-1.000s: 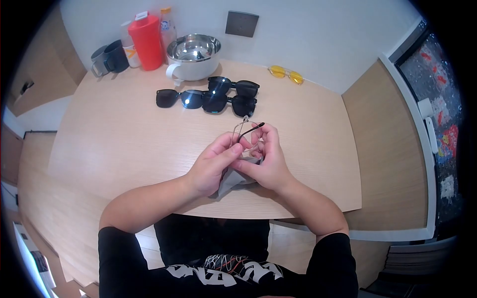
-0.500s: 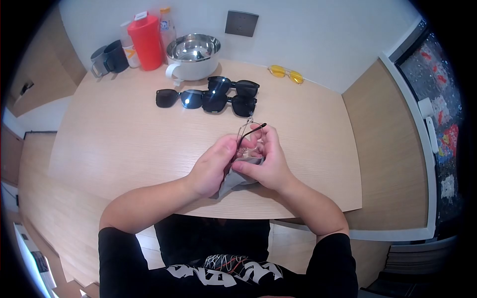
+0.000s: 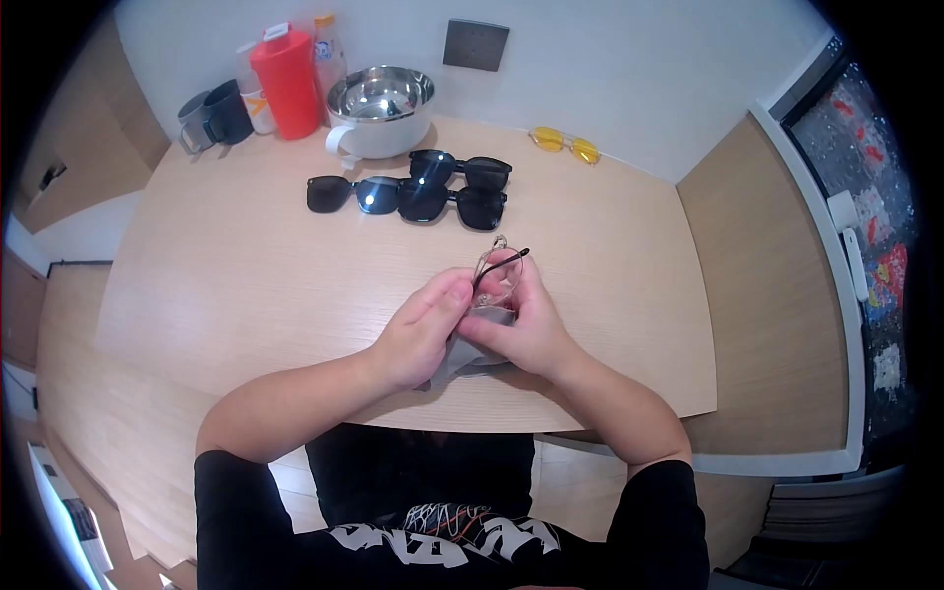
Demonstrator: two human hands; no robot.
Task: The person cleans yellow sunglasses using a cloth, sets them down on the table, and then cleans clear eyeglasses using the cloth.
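Note:
A pair of thin-framed eyeglasses [image 3: 503, 264] with a dark temple tip is held up between my hands above the near part of the table. My left hand [image 3: 430, 320] is closed at the left side of the glasses, thumb on top. My right hand [image 3: 526, 320] grips a grey cloth [image 3: 470, 356], its thumb pressed over the cloth by the lower lens and its fingers behind the glasses. The cloth hangs down below both hands to the tabletop. Part of the frame is hidden by my fingers.
Several dark sunglasses [image 3: 423, 199] lie on the table [image 3: 236, 285] ahead of my hands. Yellow-lensed glasses [image 3: 564, 145] rest near the wall. At the back left stand a white-and-steel bowl [image 3: 381, 133], a red jug [image 3: 287, 84], bottles and dark mugs [image 3: 228, 111]. A wooden panel [image 3: 767, 295] borders the right.
The glasses have turned and lowered slightly in my hands, so one lens rim shows more openly. My fingers have shifted a little on the cloth. The things on the table are unmoved.

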